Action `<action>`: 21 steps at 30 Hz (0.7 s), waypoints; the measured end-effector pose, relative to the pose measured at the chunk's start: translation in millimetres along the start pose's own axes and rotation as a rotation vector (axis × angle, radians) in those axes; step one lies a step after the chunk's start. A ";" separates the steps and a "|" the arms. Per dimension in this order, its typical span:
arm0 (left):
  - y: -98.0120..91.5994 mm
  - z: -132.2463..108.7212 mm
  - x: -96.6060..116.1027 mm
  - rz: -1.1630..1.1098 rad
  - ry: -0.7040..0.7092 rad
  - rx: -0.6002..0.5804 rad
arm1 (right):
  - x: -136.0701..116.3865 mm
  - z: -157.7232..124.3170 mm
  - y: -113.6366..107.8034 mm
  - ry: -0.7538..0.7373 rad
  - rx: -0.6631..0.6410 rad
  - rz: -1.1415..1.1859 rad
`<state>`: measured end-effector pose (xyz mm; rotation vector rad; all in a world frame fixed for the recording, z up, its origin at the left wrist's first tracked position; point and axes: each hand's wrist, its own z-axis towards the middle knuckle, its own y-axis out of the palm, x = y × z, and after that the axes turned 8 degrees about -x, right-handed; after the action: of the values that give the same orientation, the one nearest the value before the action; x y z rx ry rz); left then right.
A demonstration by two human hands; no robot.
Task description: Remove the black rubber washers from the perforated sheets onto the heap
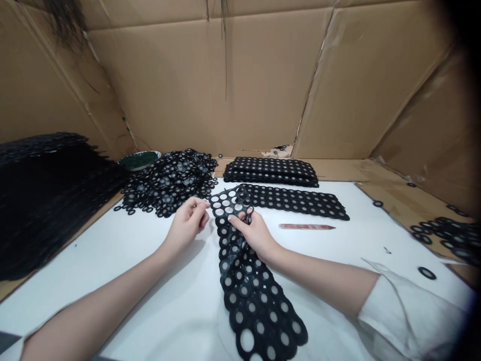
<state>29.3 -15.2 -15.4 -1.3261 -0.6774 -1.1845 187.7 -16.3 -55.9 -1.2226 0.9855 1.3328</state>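
Note:
A long black perforated strip point(240, 288) of joined rings runs from the front edge up to my hands. My right hand point(257, 235) grips its right edge, thumb on top. Small black rings point(248, 213) show at that hand's fingers. The strip's far end has larger open holes, while the nearer part mostly has smaller ones. My left hand point(191, 219) is closed in a pinch beside the strip's upper left edge. What its fingers hold, if anything, is too small to make out.
Loose black rings point(171, 183) are heaped at the back left, near a dish of dark green material point(139, 160). A dark stack point(45, 195) stands left. Behind lie a flat perforated strip point(296, 201) and stacked strips point(270, 170). A pointed reddish tool point(306, 226) lies right.

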 end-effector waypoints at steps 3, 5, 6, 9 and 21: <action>-2.7 -4.6 4.5 0.278 0.141 0.021 | -1.3 0.0 -0.2 0.007 0.003 0.017; -1.3 -7.3 5.5 0.465 0.187 -0.050 | -2.2 -0.2 -0.3 0.004 -0.007 0.041; 0.1 -8.0 5.1 0.536 0.185 -0.098 | -2.6 -0.4 -0.3 -0.001 -0.013 0.057; 4.6 -6.9 0.9 0.686 0.122 -0.214 | -3.0 -0.7 0.1 -0.010 -0.043 0.102; 10.1 -4.8 -5.1 0.599 0.058 -0.255 | -8.4 -0.9 1.2 -0.037 -0.106 0.023</action>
<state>35.8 -20.1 -24.7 -1.5551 -0.0630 -0.8267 186.3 -18.7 -47.8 -1.2641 0.9150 1.4367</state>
